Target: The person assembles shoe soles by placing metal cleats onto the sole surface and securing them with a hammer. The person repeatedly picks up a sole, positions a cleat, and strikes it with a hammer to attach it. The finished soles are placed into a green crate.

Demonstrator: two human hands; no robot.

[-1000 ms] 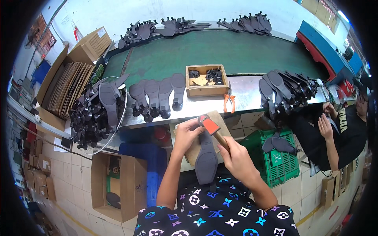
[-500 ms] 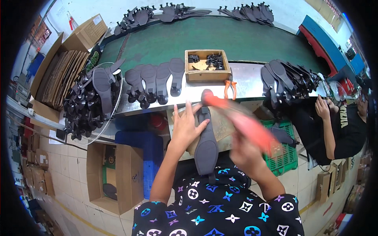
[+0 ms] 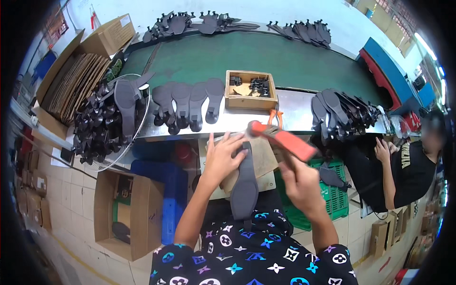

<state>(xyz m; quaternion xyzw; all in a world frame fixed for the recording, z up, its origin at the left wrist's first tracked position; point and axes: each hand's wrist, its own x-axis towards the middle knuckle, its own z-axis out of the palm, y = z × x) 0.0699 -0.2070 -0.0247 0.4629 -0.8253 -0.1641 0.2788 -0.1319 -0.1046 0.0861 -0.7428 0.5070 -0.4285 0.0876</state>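
Here's the left hand (image 3: 222,159), on the near side of the small, open, pale wooden box (image 3: 251,102), fingers fanned wide, thumb against the narrow part of a long, dark grey, matte shoe sole (image 3: 244,187). It's laid flat against the sole rather than closed around it! The right hand (image 3: 303,187), nearer the person than the box and off to its right, is wrapped around the wooden handle of a red-headed hammer (image 3: 287,141), whose dark round face hangs close to the sole's far end. Touching or just above? I can't tell.

And the sole itself: straight toward the person from the box, its far end over a pale flat block (image 3: 266,159), its broad end reaching the lap. Here's the danger: those left fingertips sit right beside the hammer face, so an off-line blow could catch a finger. A tilted face might dent or scuff the sole. With only that light, flat hold, a hard knock could twist the sole off line. Pull back too high and the hammer could clip the orange-handled pliers (image 3: 279,118), just right of the box. Over to the box's left, the row of dark grey soles (image 3: 183,97) looks safely apart.
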